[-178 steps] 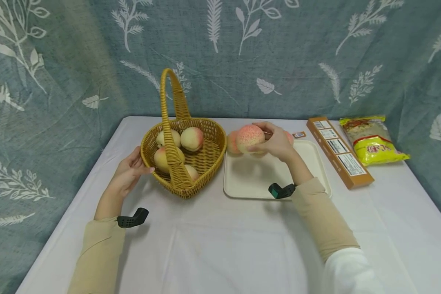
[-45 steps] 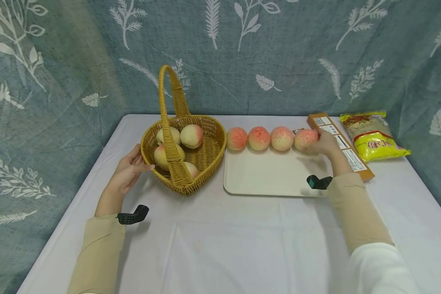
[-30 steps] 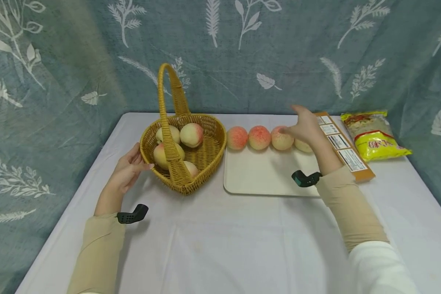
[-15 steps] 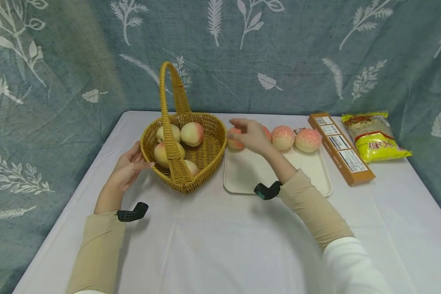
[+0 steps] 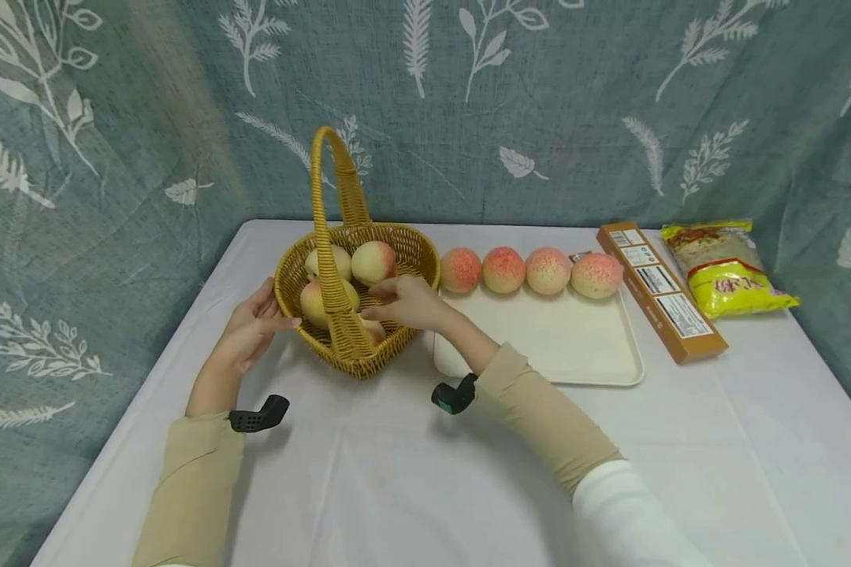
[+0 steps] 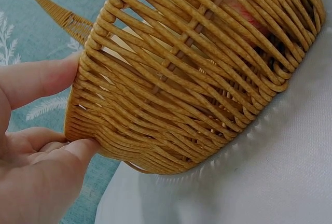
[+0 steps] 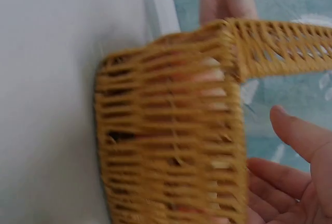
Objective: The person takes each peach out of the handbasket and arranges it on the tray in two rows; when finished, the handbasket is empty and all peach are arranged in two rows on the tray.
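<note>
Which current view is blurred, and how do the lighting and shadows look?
Right wrist: the wicker basket is smeared, probably by motion; left wrist: its weave looks sharper, with a soft shadow on the white tablecloth below; head: mostly even light, soft shadow beside the right tan sleeve.

A curtained-off tabletop set: leaf-print cloth (image 5: 574,118) behind and beside a white-covered table (image 5: 369,480).

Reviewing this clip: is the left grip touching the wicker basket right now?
Touching. The left wrist view shows it: the left grip has its digits against the wicker basket, no gap visible.
</note>
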Demonstrator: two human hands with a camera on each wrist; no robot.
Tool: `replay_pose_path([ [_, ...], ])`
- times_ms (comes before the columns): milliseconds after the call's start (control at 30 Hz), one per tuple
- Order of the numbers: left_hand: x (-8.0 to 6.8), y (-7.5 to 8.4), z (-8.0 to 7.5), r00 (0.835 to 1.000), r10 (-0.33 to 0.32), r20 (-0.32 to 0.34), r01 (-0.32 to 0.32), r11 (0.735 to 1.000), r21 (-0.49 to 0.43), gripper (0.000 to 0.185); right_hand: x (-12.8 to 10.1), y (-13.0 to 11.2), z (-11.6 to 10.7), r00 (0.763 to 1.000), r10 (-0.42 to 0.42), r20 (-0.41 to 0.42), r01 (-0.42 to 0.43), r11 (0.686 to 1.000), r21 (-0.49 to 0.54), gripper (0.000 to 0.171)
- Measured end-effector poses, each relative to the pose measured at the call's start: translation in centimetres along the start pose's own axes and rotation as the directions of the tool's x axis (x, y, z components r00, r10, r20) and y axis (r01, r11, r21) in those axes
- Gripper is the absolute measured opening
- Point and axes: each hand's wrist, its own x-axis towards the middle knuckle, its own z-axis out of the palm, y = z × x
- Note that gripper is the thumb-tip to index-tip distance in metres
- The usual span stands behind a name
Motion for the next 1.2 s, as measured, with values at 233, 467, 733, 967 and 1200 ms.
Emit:
replay_pose_path([
  [233,-0.1,0.0,0.1,1.0,-0.005,-0.004,0.005,1.0,-0.008,0.095,0.7,-1.1,1.7,0.999,0.01,0.039,-0.004,0.988,-0.153,0.042],
  [467,0.0,0.0,0.0,1.0,-0.002,0.001,0.002,1.0,-0.008,0.095,1.2,-1.8,2.5,0.992,-0.003,0.129,0.035,0.967,-0.251,0.041],
  [733,0.0,0.0,0.0,1.0,-0.009,-0.004,0.009,1.0,0.008,0.095,1.4,-2.1,2.4,0.983,0.006,0.185,0.053,0.947,-0.316,0.036],
  [967,-0.1,0.1,0.0,1.0,-0.011,-0.003,0.011,1.0,-0.003,0.095,1.8,-2.0,2.4,0.968,0.009,0.252,0.084,0.931,-0.355,0.018],
  [1200,-0.2,0.2,0.1,1.0,-0.016,-0.001,0.016,1.0,-0.007,0.095,1.9,-1.5,2.7,0.979,-0.028,0.2,0.093,0.94,-0.327,0.007],
])
